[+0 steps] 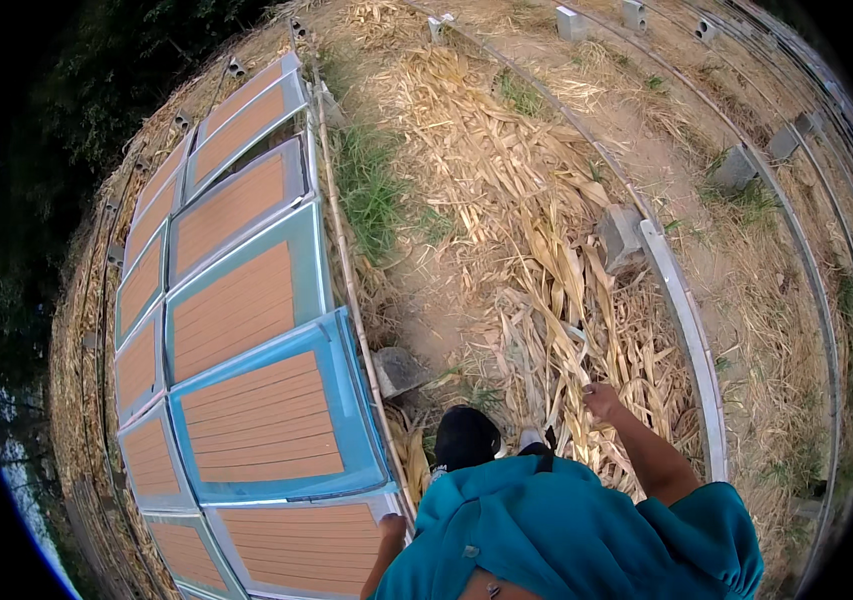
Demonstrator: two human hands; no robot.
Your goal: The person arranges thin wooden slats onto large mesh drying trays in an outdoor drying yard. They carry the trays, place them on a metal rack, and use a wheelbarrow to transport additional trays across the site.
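My left hand point(393, 524) is closed at the right edge of a pale-framed panel point(296, 540) beside my body. Too little of its fingers shows to tell whether it grips the frame or only touches it. That panel carries an orange-brown sheet crossed by thin dark lines. Just beyond it lies a similar panel with a bright blue border point(358, 430). My right hand point(601, 401) hangs out to the right with its fingers curled, above dry corn husks point(571, 290) on the ground. Anything inside that fist is hidden.
More bordered panels point(309, 265) run away in two columns on the left. A bamboo pole point(346, 260) follows their right side, next to a concrete block point(398, 371). On the right, another block point(623, 238) stands by a long rail point(684, 340). Further rails and blocks lie beyond.
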